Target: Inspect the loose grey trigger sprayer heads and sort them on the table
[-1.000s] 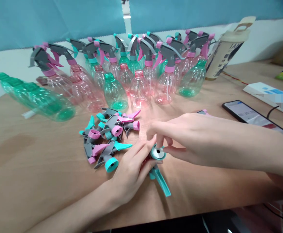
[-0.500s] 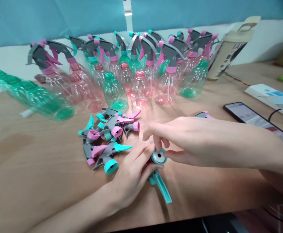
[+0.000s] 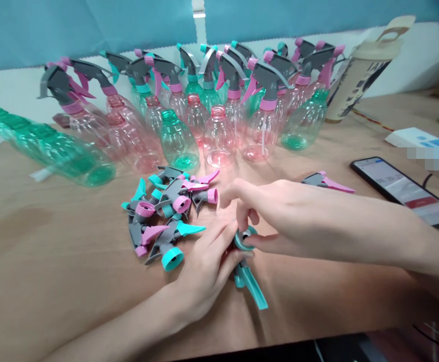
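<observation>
My left hand [image 3: 204,266] grips the body of a grey and teal spray trigger head [image 3: 247,274] near the table's front edge, its teal lever pointing toward me. My right hand [image 3: 280,216] reaches in from the right and pinches the teal screw collar [image 3: 244,240] at the top of that head with thumb and fingers. Just left of my hands lies a pile of loose trigger heads [image 3: 167,211], pink and teal. One more pink trigger head [image 3: 327,182] lies behind my right forearm.
Many clear pink and green spray bottles [image 3: 219,115] stand at the back, several with triggers fitted. Green bottles [image 3: 49,151] lie on their sides at the left. A phone [image 3: 404,191], a white power strip [image 3: 426,146] and a beige cup [image 3: 362,70] sit at the right.
My right fingers have shifted round the teal collar, which is now tilted so its opening no longer faces me. The camera has dipped slightly; the hands stay in place.
</observation>
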Demonstrator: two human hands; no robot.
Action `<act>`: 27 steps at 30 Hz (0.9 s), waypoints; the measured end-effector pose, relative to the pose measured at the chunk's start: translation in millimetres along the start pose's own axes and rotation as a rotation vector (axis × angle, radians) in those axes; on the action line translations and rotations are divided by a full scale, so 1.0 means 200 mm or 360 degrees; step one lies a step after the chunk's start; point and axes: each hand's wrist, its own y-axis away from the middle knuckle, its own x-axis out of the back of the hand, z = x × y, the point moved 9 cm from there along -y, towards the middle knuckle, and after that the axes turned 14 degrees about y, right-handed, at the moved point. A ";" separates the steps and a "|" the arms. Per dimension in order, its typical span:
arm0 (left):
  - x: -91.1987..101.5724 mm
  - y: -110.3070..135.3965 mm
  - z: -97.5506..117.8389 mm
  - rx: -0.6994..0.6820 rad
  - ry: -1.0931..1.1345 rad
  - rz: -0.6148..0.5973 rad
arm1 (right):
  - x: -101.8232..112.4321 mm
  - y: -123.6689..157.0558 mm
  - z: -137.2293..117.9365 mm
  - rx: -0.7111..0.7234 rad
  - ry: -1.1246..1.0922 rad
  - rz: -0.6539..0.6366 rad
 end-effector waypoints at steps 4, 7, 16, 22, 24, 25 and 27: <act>0.00 -0.01 0.01 0.0011 0.0000 -0.0029 | 0.03 0.01 0.02 -0.0008 0.0009 0.0041; 0.00 -0.01 0.02 -0.0009 -0.0033 -0.0037 | 0.02 0.02 0.02 0.0011 -0.0033 0.0017; 0.00 0.00 0.01 -0.0031 -0.0079 -0.0025 | 0.01 0.03 -0.01 0.0083 0.0028 0.0038; 0.01 0.00 0.01 -0.0103 -0.0011 0.0010 | -0.02 0.00 -0.04 0.0027 0.0070 0.0094; 0.02 0.00 0.00 -0.0084 -0.0005 0.0031 | -0.02 -0.01 -0.03 -0.0029 0.0018 0.0125; 0.02 0.00 0.00 -0.0075 -0.0022 0.0030 | -0.01 -0.01 -0.02 -0.0040 0.0007 0.0138; 0.02 0.00 0.00 -0.0082 -0.0081 0.0007 | 0.00 0.01 0.00 -0.0070 0.0025 0.0140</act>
